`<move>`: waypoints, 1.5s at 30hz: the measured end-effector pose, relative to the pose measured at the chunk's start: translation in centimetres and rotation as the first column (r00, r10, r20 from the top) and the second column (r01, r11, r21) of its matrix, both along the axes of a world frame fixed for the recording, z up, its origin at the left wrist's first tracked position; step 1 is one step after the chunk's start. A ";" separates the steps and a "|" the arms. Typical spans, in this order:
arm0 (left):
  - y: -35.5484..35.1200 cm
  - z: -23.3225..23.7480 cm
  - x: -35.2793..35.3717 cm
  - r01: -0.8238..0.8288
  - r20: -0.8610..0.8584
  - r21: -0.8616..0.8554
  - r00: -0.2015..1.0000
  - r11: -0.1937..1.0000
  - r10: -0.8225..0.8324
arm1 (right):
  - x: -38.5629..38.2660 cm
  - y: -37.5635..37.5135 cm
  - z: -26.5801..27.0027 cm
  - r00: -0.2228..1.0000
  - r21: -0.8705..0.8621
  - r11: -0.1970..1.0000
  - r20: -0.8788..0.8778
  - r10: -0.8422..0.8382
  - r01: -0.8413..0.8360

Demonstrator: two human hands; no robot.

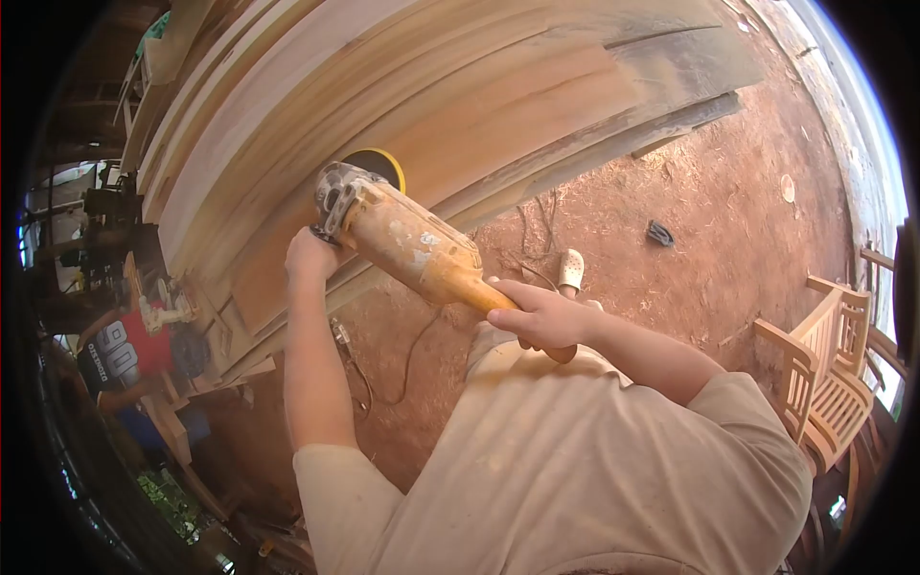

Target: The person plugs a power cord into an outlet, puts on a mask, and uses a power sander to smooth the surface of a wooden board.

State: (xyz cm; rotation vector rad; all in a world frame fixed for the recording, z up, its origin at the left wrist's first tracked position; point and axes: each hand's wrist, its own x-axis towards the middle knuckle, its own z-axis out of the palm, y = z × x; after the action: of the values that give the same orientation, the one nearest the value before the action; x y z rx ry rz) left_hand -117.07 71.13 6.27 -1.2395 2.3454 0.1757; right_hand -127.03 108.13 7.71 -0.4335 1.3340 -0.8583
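Observation:
A dusty orange power tool (412, 240) with a round yellow-edged disc (379, 168) lies across the middle of the view. Its disc is at the surface of a wide wooden plank (498, 125); whether they touch is hard to tell. My left hand (311, 254) is closed at the tool's head, on the side grip, which is mostly hidden. Around the rear handle wrap the fingers of my right hand (544, 316). The plank is reddish brown in its middle and greyer toward the right end.
Wooden chairs (819, 374) stand at the right. On the reddish dirt floor (709, 278) lie a dark crumpled object (659, 233) and a cable (407, 369). A light clog (571, 269) shows below the planks. A red and black item (134, 350) is at the left.

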 end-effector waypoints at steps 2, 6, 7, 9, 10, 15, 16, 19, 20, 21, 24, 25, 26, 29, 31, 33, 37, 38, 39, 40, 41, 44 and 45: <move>2.0 -0.4 -4.4 0.042 -0.040 -0.043 0.998 0.998 -0.043 | -1.3 2.7 0.2 0.998 0.009 0.997 0.004 -0.070 0.070; 6.9 0.7 -13.2 0.176 -0.010 -0.021 0.984 0.984 -0.176 | -2.9 7.6 -0.6 0.959 0.034 0.959 0.025 -0.282 0.281; 8.1 1.0 -15.1 0.207 -0.010 -0.008 0.978 0.978 -0.207 | -3.2 8.6 -0.8 0.940 0.039 0.940 0.021 -0.341 0.340; 10.2 1.9 -18.4 0.249 -0.003 0.000 0.969 0.969 -0.249 | -4.0 9.9 -0.6 0.916 0.033 0.916 0.035 -0.401 0.400; 11.0 2.0 -19.9 0.277 0.004 0.011 0.961 0.961 -0.277 | -4.4 10.6 -0.7 0.899 0.011 0.900 0.039 -0.436 0.436; 13.8 0.7 -25.7 0.381 -0.044 -0.046 0.923 0.923 -0.383 | -6.5 13.4 -0.7 0.817 -0.025 0.818 0.066 -0.573 0.575; 14.6 1.2 -26.6 0.402 -0.031 -0.040 0.915 0.915 -0.403 | -6.7 13.8 -0.7 0.797 -0.046 0.796 0.056 -0.602 0.604; 16.7 1.6 -29.7 0.434 -0.051 -0.015 0.899 0.901 -0.435 | -8.0 15.4 -0.3 0.751 -0.067 0.748 0.060 -0.658 0.661; 17.6 1.9 -30.7 0.431 -0.048 -0.016 0.901 0.902 -0.432 | -8.7 15.9 0.0 0.724 -0.079 0.719 0.079 -0.686 0.690; 18.5 2.2 -31.8 0.445 -0.055 0.000 0.894 0.896 -0.444 | -9.3 16.4 0.3 0.696 -0.091 0.690 0.099 -0.711 0.718; 20.2 1.7 -34.5 0.483 -0.082 0.009 0.873 0.876 -0.481 | -10.8 17.9 0.5 0.677 -0.101 0.670 0.067 -0.733 0.735; 20.7 1.8 -35.2 0.511 -0.104 -0.001 0.855 0.860 -0.508 | -11.1 18.2 0.4 0.668 -0.095 0.662 0.053 -0.743 0.744; 21.1 1.9 -35.9 0.518 -0.101 -0.003 0.851 0.855 -0.516 | -11.3 18.4 0.3 0.663 -0.140 0.655 0.019 -0.748 0.743; 21.8 1.5 -38.3 0.560 -0.092 0.010 0.826 0.829 -0.557 | -11.9 19.1 -0.1 0.644 -0.134 0.638 -0.001 -0.765 0.758; 21.3 1.0 -38.9 0.621 -0.095 0.001 0.781 0.784 -0.618 | -11.6 18.6 -0.2 0.623 -0.133 0.617 0.008 -0.782 0.776; 21.4 1.1 -39.0 0.615 -0.098 0.000 0.784 0.788 -0.613 | -11.1 17.9 -0.2 0.613 -0.132 0.605 0.023 -0.790 0.785; 20.2 1.4 -36.7 0.587 -0.132 0.017 0.804 0.810 -0.580 | -8.8 16.2 -1.1 0.646 -0.141 0.634 0.075 -0.759 0.761; 19.5 1.5 -35.5 0.579 -0.129 0.015 0.810 0.815 -0.573 | -7.9 15.6 -1.1 0.659 -0.122 0.648 0.078 -0.748 0.751; 18.6 1.7 -34.0 0.571 -0.095 0.038 0.819 0.820 -0.566 | -7.0 14.9 -1.0 0.671 -0.105 0.664 0.082 -0.737 0.741; 17.6 1.8 -32.5 0.562 -0.063 0.059 0.827 0.825 -0.558 | -6.4 14.3 -0.8 0.690 -0.102 0.682 0.097 -0.717 0.724; 16.4 1.7 -31.1 0.537 -0.047 0.056 0.844 0.842 -0.535 | -5.9 13.6 -0.8 0.696 -0.111 0.687 0.099 -0.712 0.718; 11.1 -0.5 -26.0 0.470 -0.038 0.028 0.882 0.882 -0.469 | -3.7 11.2 -1.7 0.797 -0.037 0.798 0.099 -0.596 0.601; 10.1 -0.2 -24.2 0.415 -0.048 0.027 0.909 0.909 -0.414 | -3.4 10.2 -1.3 0.799 -0.042 0.800 0.094 -0.593 0.599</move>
State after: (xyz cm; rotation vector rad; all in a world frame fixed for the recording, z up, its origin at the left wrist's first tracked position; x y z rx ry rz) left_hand -141.28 81.28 6.10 -0.6977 2.5663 0.1015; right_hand -130.39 118.33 6.38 -0.0130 1.3897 -1.4369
